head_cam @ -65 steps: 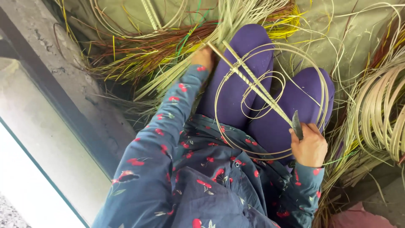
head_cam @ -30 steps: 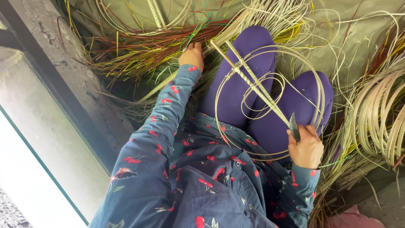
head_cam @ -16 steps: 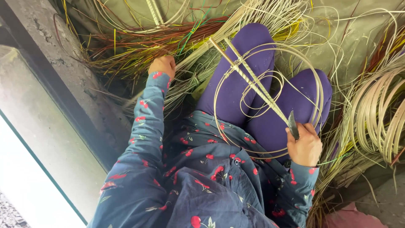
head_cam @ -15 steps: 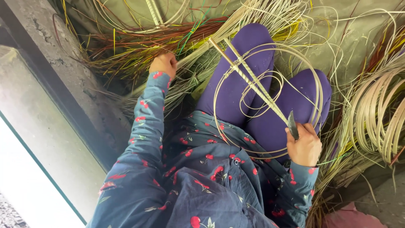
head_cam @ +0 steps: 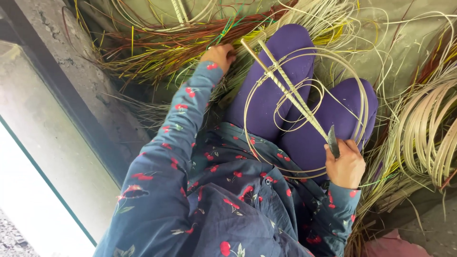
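Note:
I sit with purple-clad legs (head_cam: 285, 90) stretched out, in a dark blue dress printed with red cherries. My left hand (head_cam: 219, 54) reaches forward into a bundle of red, green and yellow reed strands (head_cam: 162, 52), its fingers curled among them. My right hand (head_cam: 345, 166) rests on my right thigh. It grips a small dark-bladed knife (head_cam: 333, 142) together with the near end of a pair of pale cane rods (head_cam: 281, 78). The rods run diagonally across my lap, and a thin cane strand coils around them in a wide hoop (head_cam: 364, 102).
Thick coils of pale cane (head_cam: 428, 128) lie to the right. More loose pale strands (head_cam: 328, 19) spread over a grey-green sheet (head_cam: 404, 43) ahead. A concrete ledge (head_cam: 62, 109) with a dark frame runs along the left. Pink cloth (head_cam: 395, 242) lies at the bottom right.
My left hand went left along the reed bundle, then came back right and farther forward, beside the rod tips. The right hand, knife and cane hoop stayed put.

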